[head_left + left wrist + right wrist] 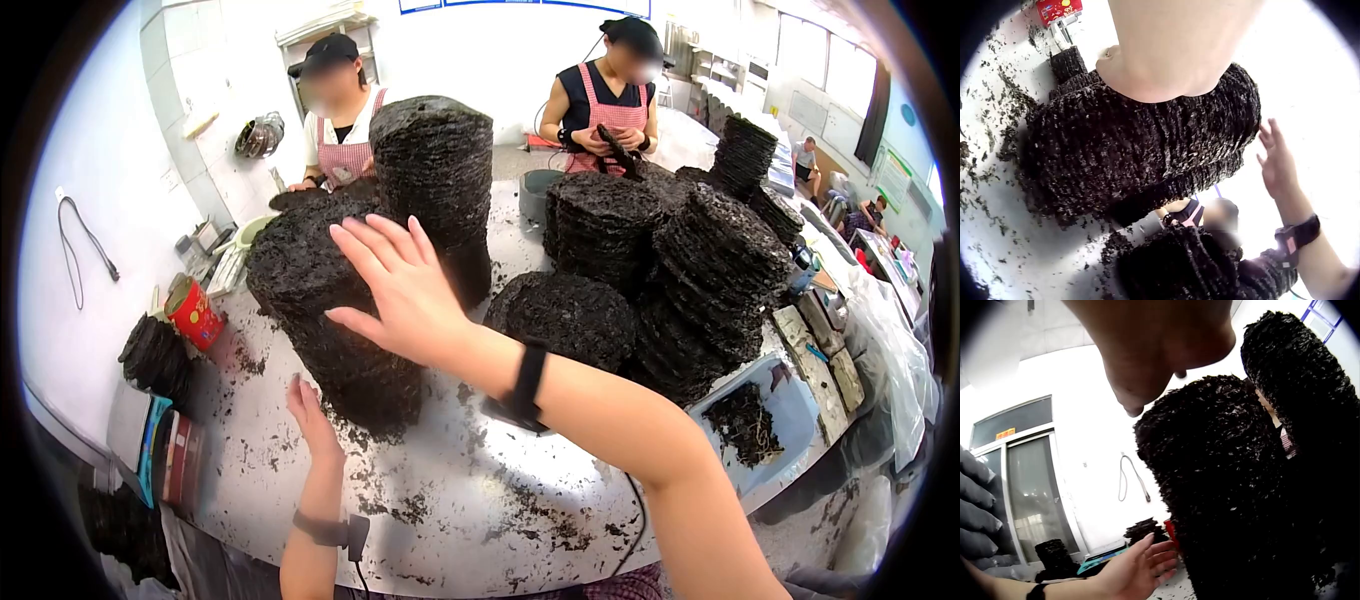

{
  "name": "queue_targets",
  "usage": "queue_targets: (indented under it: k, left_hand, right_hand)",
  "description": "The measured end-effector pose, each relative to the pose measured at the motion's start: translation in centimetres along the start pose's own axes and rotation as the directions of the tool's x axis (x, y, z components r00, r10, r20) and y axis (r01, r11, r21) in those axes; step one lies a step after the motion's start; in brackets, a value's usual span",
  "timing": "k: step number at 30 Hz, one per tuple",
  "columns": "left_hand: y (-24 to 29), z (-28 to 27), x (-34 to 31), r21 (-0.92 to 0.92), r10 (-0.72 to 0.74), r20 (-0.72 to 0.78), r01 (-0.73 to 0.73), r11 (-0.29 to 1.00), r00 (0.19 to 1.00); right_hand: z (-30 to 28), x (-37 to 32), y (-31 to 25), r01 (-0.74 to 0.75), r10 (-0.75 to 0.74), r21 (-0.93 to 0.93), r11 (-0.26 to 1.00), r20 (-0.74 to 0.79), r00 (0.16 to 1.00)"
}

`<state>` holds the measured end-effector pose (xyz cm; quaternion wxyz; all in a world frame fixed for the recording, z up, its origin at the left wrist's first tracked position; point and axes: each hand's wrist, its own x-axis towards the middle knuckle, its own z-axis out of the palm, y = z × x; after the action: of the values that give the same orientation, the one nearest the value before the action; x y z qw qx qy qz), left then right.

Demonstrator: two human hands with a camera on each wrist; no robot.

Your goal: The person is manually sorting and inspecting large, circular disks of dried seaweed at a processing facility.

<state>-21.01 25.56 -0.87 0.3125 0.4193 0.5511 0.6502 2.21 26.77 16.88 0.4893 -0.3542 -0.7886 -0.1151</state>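
Note:
A tall stack of dark, rough round sheets point(335, 330) stands at the left of the table, also large in the left wrist view point(1147, 137) and the right wrist view point(1222, 475). My right hand point(405, 290) is at its top, palm down, fingers straight and spread; in the right wrist view the hand point(1160, 356) is over the top edge. My left hand point(318, 425) is low beside the stack's near left side, fingers extended; the left wrist view shows the hand point(1154, 69) against the side. Whether either palm touches is hard to tell.
A taller stack point(435, 170) rises just behind. More stacks point(715, 270) fill the right side, near a blue tray point(765, 420) of scraps. A red can point(195, 312) and a small stack point(155, 358) are at the left. Two people in checked aprons are across the table.

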Motion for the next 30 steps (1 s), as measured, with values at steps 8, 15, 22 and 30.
queue_targets:
  k: [8, 15, 22, 30]
  left_hand:
    - [3.0, 1.0, 1.9, -0.411, -0.397, 0.121, 0.41, 0.814, 0.91]
    - [7.6, 4.1, -0.1, -0.286, 0.06, 0.061, -0.04, 0.957, 0.996]
    - [7.0, 2.3, -11.9, -0.253, -0.206, 0.269, 0.275, 0.928, 0.941]
    - [0.2, -6.8, -23.7, -0.318, -0.64, 0.371, 0.74, 0.593, 0.673]
  right_hand:
    - [1.2, -0.7, 0.1, -0.147, 0.138, 0.127, 0.981, 0.074, 0.988]
    - [-3.6, -7.8, 0.3, -0.196, 0.193, 0.113, 0.974, 0.033, 0.981]
    - [-10.9, -18.1, -5.9, -0.242, 0.24, 0.074, 0.967, 0.037, 0.97]
    - [-11.0, -24.1, -12.1, -0.423, 0.322, 0.103, 0.9, 0.496, 0.806]
